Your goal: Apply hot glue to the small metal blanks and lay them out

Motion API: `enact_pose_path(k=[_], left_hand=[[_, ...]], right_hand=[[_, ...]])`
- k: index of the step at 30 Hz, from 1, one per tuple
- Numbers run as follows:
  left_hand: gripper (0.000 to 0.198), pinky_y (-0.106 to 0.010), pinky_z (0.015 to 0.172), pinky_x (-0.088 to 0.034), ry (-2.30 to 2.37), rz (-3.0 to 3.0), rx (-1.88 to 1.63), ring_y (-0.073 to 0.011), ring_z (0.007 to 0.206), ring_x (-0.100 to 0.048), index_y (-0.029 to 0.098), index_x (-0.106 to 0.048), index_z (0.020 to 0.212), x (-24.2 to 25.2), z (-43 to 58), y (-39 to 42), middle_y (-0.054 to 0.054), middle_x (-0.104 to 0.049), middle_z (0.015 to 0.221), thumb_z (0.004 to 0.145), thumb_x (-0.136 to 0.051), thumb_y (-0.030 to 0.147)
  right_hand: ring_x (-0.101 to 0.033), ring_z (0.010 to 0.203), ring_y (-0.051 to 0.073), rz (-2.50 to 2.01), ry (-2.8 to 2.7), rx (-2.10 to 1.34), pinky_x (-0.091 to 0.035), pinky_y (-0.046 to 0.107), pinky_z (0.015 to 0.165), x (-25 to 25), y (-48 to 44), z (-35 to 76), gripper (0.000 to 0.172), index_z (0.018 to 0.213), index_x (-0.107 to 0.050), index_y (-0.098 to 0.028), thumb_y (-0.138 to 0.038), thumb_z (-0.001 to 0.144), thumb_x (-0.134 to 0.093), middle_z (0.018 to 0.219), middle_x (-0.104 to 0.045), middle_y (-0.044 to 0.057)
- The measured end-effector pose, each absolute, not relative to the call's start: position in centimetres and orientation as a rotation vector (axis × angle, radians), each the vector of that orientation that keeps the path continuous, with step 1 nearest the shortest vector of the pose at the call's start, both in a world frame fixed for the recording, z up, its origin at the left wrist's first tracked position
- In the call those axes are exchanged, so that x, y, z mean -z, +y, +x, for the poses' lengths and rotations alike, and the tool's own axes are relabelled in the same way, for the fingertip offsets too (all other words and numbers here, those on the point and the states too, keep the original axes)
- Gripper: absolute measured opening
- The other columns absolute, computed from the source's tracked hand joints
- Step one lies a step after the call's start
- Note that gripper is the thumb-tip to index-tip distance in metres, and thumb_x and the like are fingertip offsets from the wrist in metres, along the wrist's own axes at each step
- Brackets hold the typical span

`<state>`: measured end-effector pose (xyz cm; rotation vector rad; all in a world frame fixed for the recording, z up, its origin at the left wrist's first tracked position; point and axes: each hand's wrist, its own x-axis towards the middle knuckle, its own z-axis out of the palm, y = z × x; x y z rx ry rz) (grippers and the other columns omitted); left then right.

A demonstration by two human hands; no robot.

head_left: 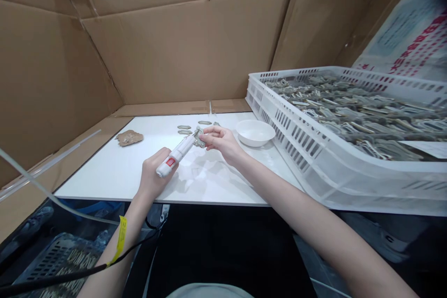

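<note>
My left hand (155,172) is closed around a white tube-shaped tool (176,154) with a red label, which looks like a glue gun. Its tip points away and to the right, against a small grey-green frame-like piece (199,137). Thumb and fingers of my right hand (221,142) pinch that piece just above the white board (136,172). Fine details of the piece are too small to make out. Behind my hands lie several similar flat pieces (184,132) on the board. Right of my right hand stands a white bowl (255,134).
A large white plastic crate (296,137) full of grey-green pieces stands on the right. A torn brown lump (129,138) lies at left. Cardboard walls (181,51) enclose the board. A black cable (94,270) with a yellow tag crosses my left forearm; another basket (52,260) sits below.
</note>
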<state>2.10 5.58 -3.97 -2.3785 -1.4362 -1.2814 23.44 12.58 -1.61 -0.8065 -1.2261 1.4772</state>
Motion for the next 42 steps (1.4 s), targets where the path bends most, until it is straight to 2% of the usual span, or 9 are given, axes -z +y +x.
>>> enact_pose_path(k=[5,12,35,42], left_hand=[[0.029,-0.025,0.053,-0.03,-1.446,-2.351,1.287,-0.0104,0.054,-0.038,0.021,-0.035,0.065,4.0,2.08,5.7,0.005,-0.039,0.062,0.083,-0.056,0.014],[0.031,-0.024,0.047,-0.035,-1.691,-2.067,1.637,-0.0106,0.049,-0.043,0.02,-0.045,0.061,4.24,1.55,5.92,0.004,-0.047,0.055,0.085,-0.063,0.03],[0.033,-0.023,0.048,-0.035,-1.651,-2.179,1.628,-0.0094,0.049,-0.043,0.019,-0.044,0.06,3.96,1.87,5.81,0.004,-0.047,0.056,0.085,-0.064,0.027],[0.033,-0.023,0.05,-0.032,-1.551,-2.219,1.596,-0.0082,0.051,-0.039,0.019,-0.042,0.061,3.91,1.89,5.92,0.005,-0.043,0.059,0.085,-0.064,0.024]], right_hand=[[-0.063,0.061,0.014,-0.805,-1.22,-1.479,-0.048,0.027,0.057,1.71,12.64,23.49,0.043,0.078,-0.063,-0.018,-0.04,0.051,-0.087,0.065,-0.068,0.001],[-0.064,0.063,0.014,-0.836,-1.192,-1.487,-0.048,0.028,0.06,1.57,12.65,24.0,0.039,0.077,-0.061,-0.019,-0.036,0.053,-0.087,0.066,-0.067,0.0],[-0.056,0.06,0.011,-0.661,-1.196,-1.527,-0.043,0.027,0.057,0.88,12.66,24.35,0.032,0.075,-0.063,-0.021,-0.034,0.054,-0.085,0.063,-0.062,-0.003],[-0.057,0.06,0.011,-0.566,-1.157,-1.504,-0.042,0.025,0.056,0.75,12.83,24.36,0.032,0.077,-0.066,-0.02,-0.033,0.055,-0.086,0.065,-0.065,-0.002]])
